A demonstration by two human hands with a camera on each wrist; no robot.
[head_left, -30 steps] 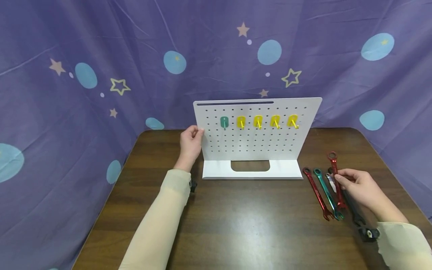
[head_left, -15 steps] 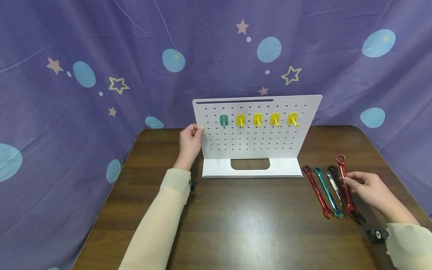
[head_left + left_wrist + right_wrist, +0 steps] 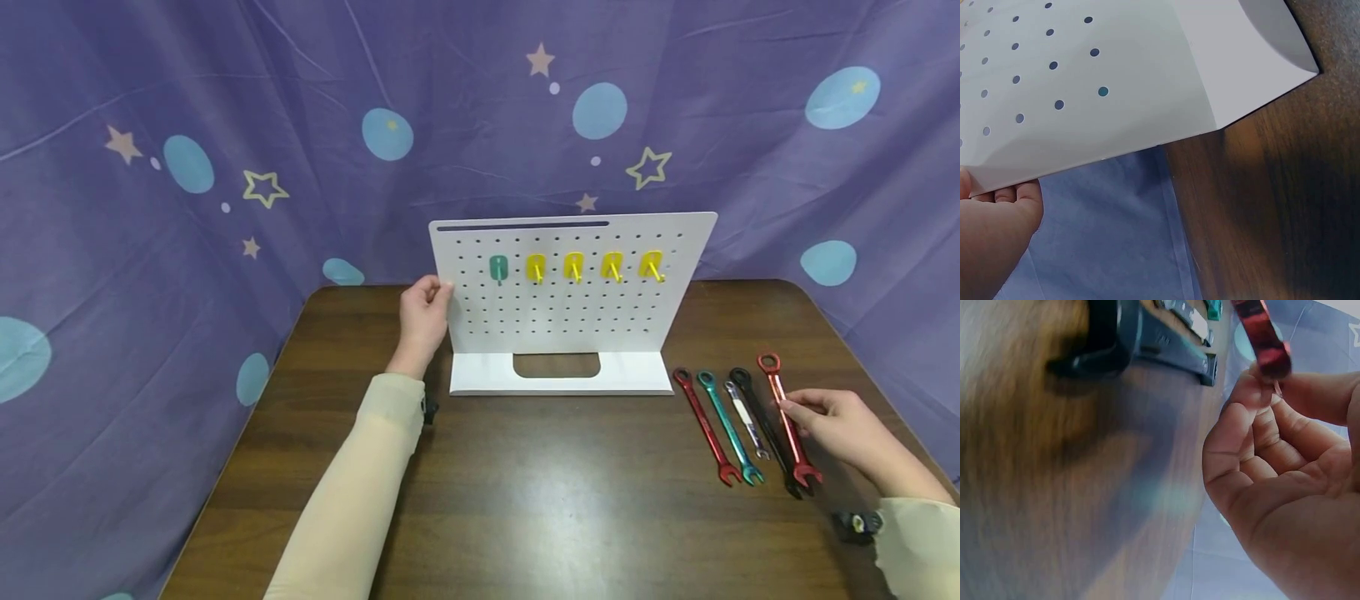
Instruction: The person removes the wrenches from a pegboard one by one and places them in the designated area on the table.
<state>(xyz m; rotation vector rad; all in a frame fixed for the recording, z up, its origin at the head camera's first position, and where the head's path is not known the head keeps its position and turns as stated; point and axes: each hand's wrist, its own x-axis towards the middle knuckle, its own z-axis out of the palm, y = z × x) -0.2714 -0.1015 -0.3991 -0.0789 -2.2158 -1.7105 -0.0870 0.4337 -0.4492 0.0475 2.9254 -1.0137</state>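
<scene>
My left hand (image 3: 422, 321) grips the left edge of a white pegboard stand (image 3: 555, 312); in the left wrist view its fingers reach behind the board. Between thumb and fingers my right hand (image 3: 847, 425) pinches a red combination wrench (image 3: 793, 437) around the middle of its shank. In the right wrist view this wrench is raised off the table. Just left of it lies a black wrench (image 3: 763, 421), then a small silver wrench (image 3: 742, 408), a teal wrench (image 3: 728, 427) and another red wrench (image 3: 705, 427), side by side.
One green hook (image 3: 498, 267) and several yellow hooks (image 3: 573, 267) are fixed in a row across the board. The brown wooden table (image 3: 555, 500) ends at the back against a purple patterned curtain (image 3: 480, 100).
My right hand has carried the red wrench rightward, from over the silver and black wrenches to the right of the black one. My left hand stays on the board's edge.
</scene>
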